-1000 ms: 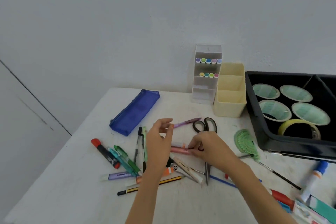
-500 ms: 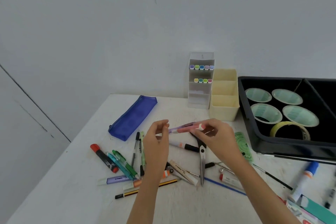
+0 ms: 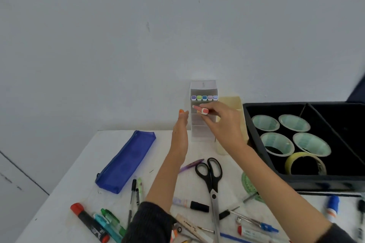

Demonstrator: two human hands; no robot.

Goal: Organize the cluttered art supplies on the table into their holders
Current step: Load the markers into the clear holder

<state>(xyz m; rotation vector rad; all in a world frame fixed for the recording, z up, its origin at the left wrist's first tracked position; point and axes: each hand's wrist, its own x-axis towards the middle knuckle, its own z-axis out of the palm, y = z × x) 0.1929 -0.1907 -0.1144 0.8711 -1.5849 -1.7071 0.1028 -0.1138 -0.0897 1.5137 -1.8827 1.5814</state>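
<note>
My right hand (image 3: 221,124) grips a pink highlighter (image 3: 200,109) and holds it in front of the second shelf of the clear tiered marker holder (image 3: 203,132) at the back of the table. The holder's top shelf carries a row of pastel markers (image 3: 204,97). My left hand (image 3: 180,134) is raised flat just left of the holder, fingers together, and an orange tip (image 3: 181,111) shows at its fingertips; I cannot tell whether it holds something. A cream pen holder (image 3: 235,102) stands right of the clear one, mostly behind my right hand.
Black scissors (image 3: 211,179), a blue pencil case (image 3: 126,161), a purple pen (image 3: 190,165) and several pens and markers (image 3: 110,221) lie on the white table (image 3: 65,199). A black tray (image 3: 254,134) with tape rolls (image 3: 305,163) fills the right. A green protractor (image 3: 249,185) lies by its corner.
Both hands rose from the pile of pens to the clear marker holder at the back. My right hand carried the pink highlighter up to the second shelf. The view tilted upward.
</note>
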